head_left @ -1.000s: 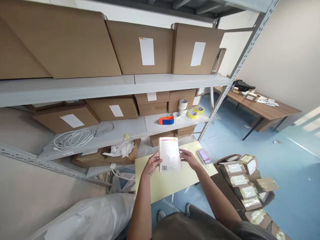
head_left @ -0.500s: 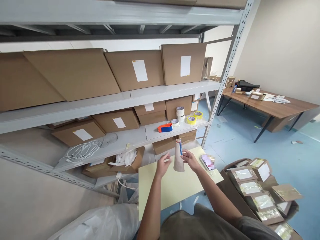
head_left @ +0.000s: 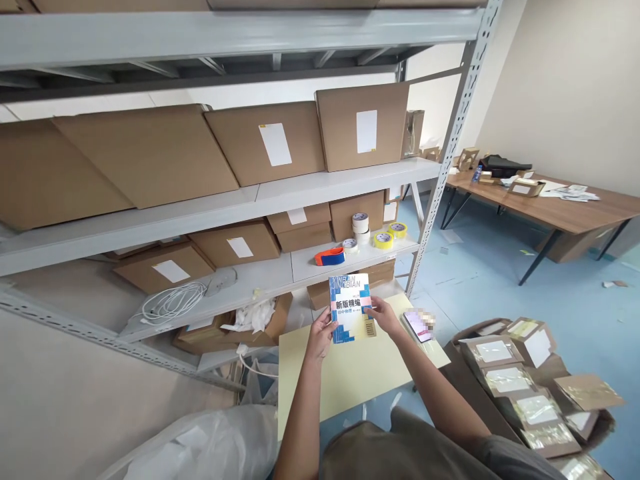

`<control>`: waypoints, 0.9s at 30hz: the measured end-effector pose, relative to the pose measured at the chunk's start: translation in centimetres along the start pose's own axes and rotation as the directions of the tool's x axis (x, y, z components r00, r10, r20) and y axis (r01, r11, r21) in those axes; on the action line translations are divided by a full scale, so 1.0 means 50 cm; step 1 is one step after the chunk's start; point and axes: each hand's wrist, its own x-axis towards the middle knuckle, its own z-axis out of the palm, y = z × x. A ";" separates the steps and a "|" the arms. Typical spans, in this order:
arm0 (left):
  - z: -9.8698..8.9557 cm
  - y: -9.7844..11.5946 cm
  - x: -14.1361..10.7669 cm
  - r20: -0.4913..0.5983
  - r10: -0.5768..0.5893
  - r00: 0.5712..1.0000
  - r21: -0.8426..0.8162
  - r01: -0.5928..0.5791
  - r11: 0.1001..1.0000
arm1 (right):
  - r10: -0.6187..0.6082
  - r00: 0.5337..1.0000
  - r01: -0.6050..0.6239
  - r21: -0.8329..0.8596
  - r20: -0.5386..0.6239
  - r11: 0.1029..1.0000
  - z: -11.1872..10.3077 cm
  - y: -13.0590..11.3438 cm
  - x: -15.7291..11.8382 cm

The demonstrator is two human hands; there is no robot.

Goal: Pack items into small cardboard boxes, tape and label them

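A book [head_left: 353, 313] with a blue, white and yellow cover is held up, its printed front facing me, above the pale yellow tabletop [head_left: 345, 380]. My left hand [head_left: 321, 333] grips its left edge, fingers closed on it. On the opposite edge my right hand [head_left: 383, 313] pinches the book, a fingertip lying over the cover. To the right of the book, a phone [head_left: 419, 325] with a lit screen, partly blurred, lies on the tabletop.
Metal shelving [head_left: 300, 190] with cardboard boxes stands in front. Its middle shelf bears white tape rolls [head_left: 360, 223], yellow tape rolls [head_left: 383, 240], an orange-and-blue item [head_left: 330, 256] and a coiled white cable [head_left: 173, 301]. Taped parcels [head_left: 535, 407] fill a carton at right. A wooden table [head_left: 575, 207] stands beyond.
The book has turned from edge-on to cover-facing. My left hand, apart from it before, has closed on its left edge. My right hand keeps its hold.
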 end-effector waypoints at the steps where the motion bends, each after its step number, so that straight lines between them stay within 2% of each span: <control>1: 0.004 -0.006 0.000 -0.008 -0.002 1.000 -0.009 0.002 1.000 | 0.023 0.998 -0.026 0.051 0.053 0.998 -0.003 0.002 -0.002; 3: 0.012 -0.017 0.002 -0.023 -0.008 1.000 0.006 0.008 1.000 | 0.055 0.994 -0.068 0.139 0.093 0.988 -0.007 0.007 -0.009; 6: 0.009 -0.033 0.008 -0.039 -0.027 0.999 0.107 0.031 0.994 | 0.089 0.993 -0.100 0.174 0.074 0.980 -0.014 0.021 -0.017; 10: -0.018 -0.066 0.019 -0.047 -0.067 0.997 0.208 0.075 0.975 | 0.162 0.981 -0.178 0.168 0.109 0.970 -0.036 0.055 -0.017; 13: -0.044 -0.113 0.027 -0.107 -0.095 0.990 0.206 0.116 0.972 | 0.256 0.952 -0.280 0.142 0.166 0.950 -0.054 0.101 -0.006; 16: -0.070 -0.183 0.033 -0.182 -0.147 0.972 0.178 0.179 0.968 | 0.329 0.930 -0.349 0.120 0.161 0.929 -0.069 0.174 0.008; 21: -0.112 -0.332 0.034 -0.277 -0.257 0.926 0.120 0.298 0.947 | 0.419 0.906 -0.423 0.069 0.065 0.904 -0.085 0.343 0.015; 24: -0.131 -0.426 0.031 -0.375 -0.323 0.869 0.098 0.383 0.918 | 0.469 0.883 -0.469 0.020 0.033 0.883 -0.087 0.443 0.006; 27: -0.148 -0.507 0.024 -0.474 -0.355 0.806 0.160 0.475 0.865 | 0.541 0.841 -0.541 -0.067 -0.027 0.838 -0.082 0.522 -0.005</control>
